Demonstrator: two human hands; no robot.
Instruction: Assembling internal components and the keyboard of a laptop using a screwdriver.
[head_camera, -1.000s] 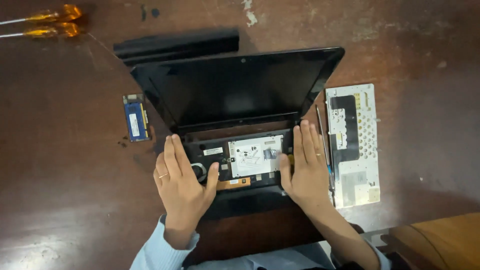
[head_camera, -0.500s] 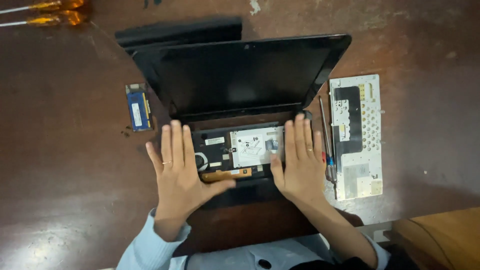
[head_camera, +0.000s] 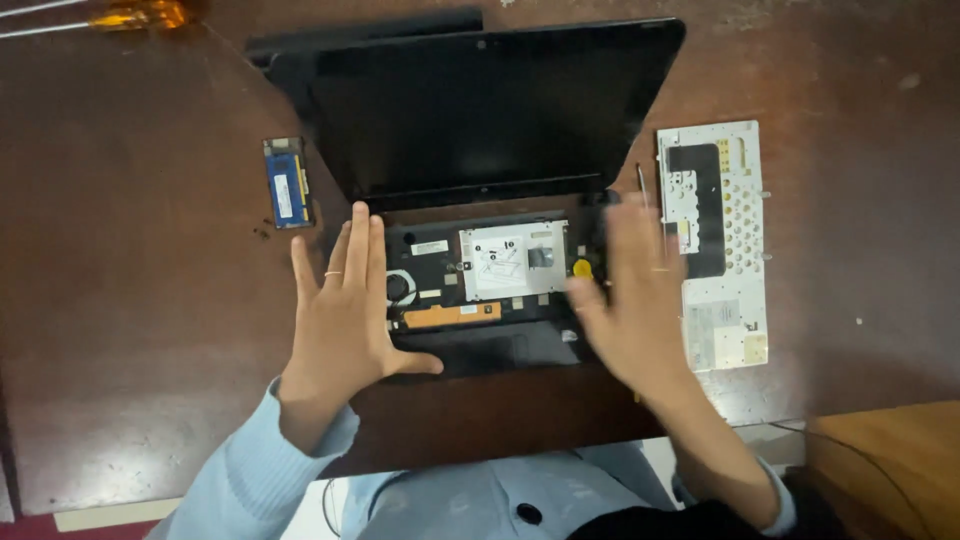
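From the head camera, the opened laptop (head_camera: 480, 200) lies on the brown table (head_camera: 130, 350) with its long axis running left to right, its dark screen tilted back away from the person. The left hand (head_camera: 345, 310) lies flat on the base's left edge, fingers straight and close together, holding nothing. The right hand (head_camera: 630, 300), blurred, is spread over the right edge, empty. A memory module (head_camera: 287, 182) lies left, a white keyboard panel (head_camera: 712, 240) right, an orange-handled screwdriver (head_camera: 130, 15) far left. The base is uncovered, showing a silver plate (head_camera: 512, 260) and orange strip (head_camera: 452, 315).
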